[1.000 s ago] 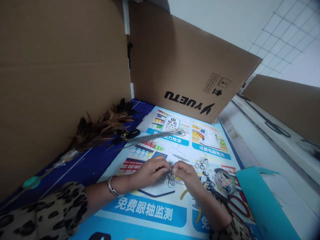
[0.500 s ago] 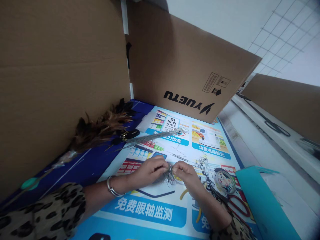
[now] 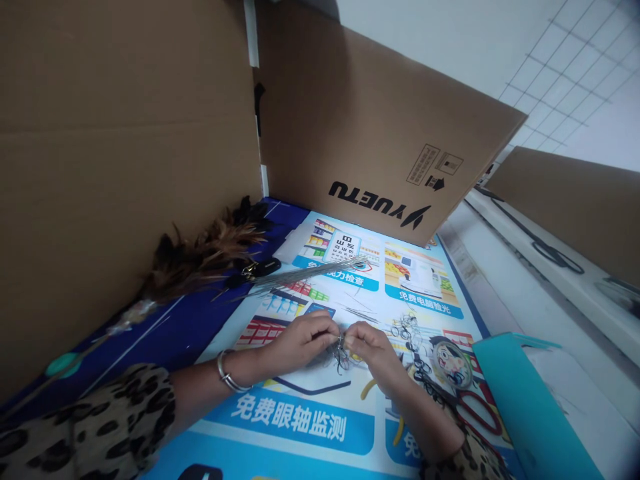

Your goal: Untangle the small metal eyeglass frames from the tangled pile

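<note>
My left hand and my right hand meet over a printed poster on the table. Both pinch a small bundle of thin wire hooks between the fingertips, with dark loops hanging below. A silver bangle sits on my left wrist, and leopard-print sleeves cover both forearms. A bunch of long straight wires lies on the poster beyond my hands. Several small wire rings lie scattered just right of my right hand.
Cardboard walls stand at the left and back, one printed YUETU. A feather duster lies along the left wall. A teal folder lies at the right, beside red-handled scissors and a round printed badge.
Both hands stay pinched on the wire bundle, with only slight finger shifts. Nothing else has moved.
</note>
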`<state>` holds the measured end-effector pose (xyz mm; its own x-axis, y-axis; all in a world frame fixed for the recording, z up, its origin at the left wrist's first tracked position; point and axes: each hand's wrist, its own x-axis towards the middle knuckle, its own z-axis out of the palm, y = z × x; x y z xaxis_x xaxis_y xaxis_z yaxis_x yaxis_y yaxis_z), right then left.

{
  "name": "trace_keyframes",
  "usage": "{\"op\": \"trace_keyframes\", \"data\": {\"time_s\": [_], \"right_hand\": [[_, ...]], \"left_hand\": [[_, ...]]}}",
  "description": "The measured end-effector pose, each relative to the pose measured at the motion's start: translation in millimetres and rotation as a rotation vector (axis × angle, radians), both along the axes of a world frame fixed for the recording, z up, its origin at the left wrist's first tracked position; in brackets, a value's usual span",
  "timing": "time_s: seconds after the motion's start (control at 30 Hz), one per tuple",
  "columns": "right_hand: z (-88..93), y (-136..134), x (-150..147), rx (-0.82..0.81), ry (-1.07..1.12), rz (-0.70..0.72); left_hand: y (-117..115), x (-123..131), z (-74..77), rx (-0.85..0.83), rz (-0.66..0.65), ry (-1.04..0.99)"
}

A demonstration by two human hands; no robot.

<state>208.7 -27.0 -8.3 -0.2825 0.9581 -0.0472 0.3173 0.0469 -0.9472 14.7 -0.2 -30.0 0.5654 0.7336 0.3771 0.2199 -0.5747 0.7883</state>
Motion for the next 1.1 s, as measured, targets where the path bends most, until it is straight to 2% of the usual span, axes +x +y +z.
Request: {"op": "trace_keyframes", "data": {"time_s": [0.43, 0.67, 0.93, 1.1], "right_hand": [[-11.6, -1, 2, 0.078, 0.014, -0.015], [-11.3, -4, 0, 0.145, 0.001, -0.003], [-11.3, -8, -2, 0.136, 0.029, -0.04], [-13.3, -8, -2, 0.091, 0.059, -0.073]], "left_hand": [[6, -2, 2.2, -0.144, -0.034, -0.014], [6, -4, 2.6, -0.185, -0.042, 0.001], [3, -5, 2.8, -0.158, -0.041, -0.001], [-2, -5, 5.2, -0.031, 0.011, -0.012]]}}
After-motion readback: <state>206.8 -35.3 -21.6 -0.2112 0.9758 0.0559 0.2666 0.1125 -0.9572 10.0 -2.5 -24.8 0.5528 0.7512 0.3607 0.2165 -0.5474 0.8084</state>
